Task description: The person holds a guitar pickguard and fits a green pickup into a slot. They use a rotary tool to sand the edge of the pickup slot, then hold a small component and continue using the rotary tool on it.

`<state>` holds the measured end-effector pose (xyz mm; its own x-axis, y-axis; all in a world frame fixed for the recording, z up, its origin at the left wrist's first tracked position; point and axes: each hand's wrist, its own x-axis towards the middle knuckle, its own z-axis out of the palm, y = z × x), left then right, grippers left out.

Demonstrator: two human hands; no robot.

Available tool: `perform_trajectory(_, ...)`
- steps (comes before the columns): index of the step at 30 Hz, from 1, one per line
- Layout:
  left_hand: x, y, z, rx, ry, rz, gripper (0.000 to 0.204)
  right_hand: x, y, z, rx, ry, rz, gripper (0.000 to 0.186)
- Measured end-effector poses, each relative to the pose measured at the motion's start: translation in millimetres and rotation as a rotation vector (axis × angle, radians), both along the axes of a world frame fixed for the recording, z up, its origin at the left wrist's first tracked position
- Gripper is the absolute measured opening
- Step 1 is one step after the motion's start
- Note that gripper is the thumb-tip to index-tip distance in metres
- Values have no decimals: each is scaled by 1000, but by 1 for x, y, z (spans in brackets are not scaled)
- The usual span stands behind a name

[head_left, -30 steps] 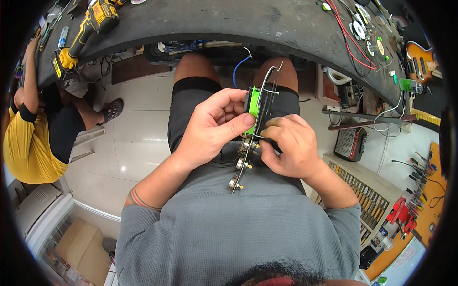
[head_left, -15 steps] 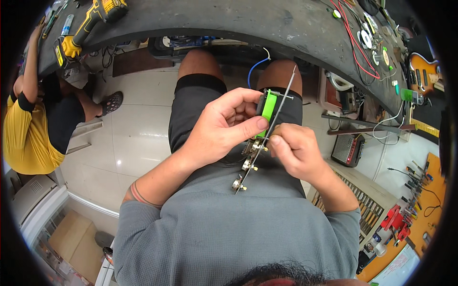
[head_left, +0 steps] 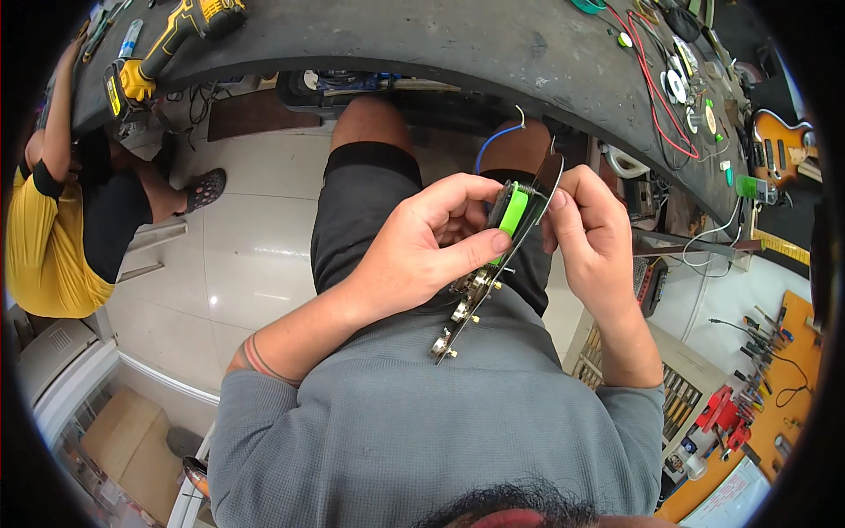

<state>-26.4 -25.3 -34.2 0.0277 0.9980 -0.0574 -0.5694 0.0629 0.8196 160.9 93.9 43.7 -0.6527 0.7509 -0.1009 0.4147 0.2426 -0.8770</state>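
My left hand (head_left: 414, 238) grips a guitar pickup wrapped in bright green tape (head_left: 513, 211), thumb on the tape and fingers curled behind. The pickup sits against the back of a thin dark pickguard (head_left: 549, 180), held on edge above my lap. Along its lower part are several metal potentiometers (head_left: 462, 312), their brass-coloured shafts poking out on the right. My right hand (head_left: 594, 233) is closed, thumb and index finger pinched at the pickguard's upper right face; whatever lies between their tips is hidden. A blue wire (head_left: 495, 141) with a bare pale end rises beyond the pickup.
A dark workbench (head_left: 352, 35) curves across the far side, with a yellow cordless drill (head_left: 176, 40) at its left. Red and black leads (head_left: 656, 84) lie at its right. A person in a yellow shirt (head_left: 57, 255) sits at left. Tools hang on an orange board (head_left: 775, 387) at right.
My right hand has moved up and away from beside the potentiometers to the pickguard's upper end. The pickguard has turned, showing more of its face, while my left hand keeps its grip.
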Motion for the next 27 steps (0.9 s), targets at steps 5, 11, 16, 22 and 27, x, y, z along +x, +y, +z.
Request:
perform_trajectory(5,1,-2,2,-13,-3,16,42,2,-2,-5,0,63,-23,9)
perform_trajectory(11,4,2,6,20,19,6,36,4,-5,-2,-51,68,-54,6)
perform_trajectory(16,13,5,3,40,-103,-14,33,9,-7,-5,-6,96,-63,6)
perform_trajectory(22,19,12,17,-122,-31,15,25,8,1,-3,111,55,9,7)
perform_trajectory(27,18,11,9,-198,74,-65,25,-4,7,2,552,73,102,10)
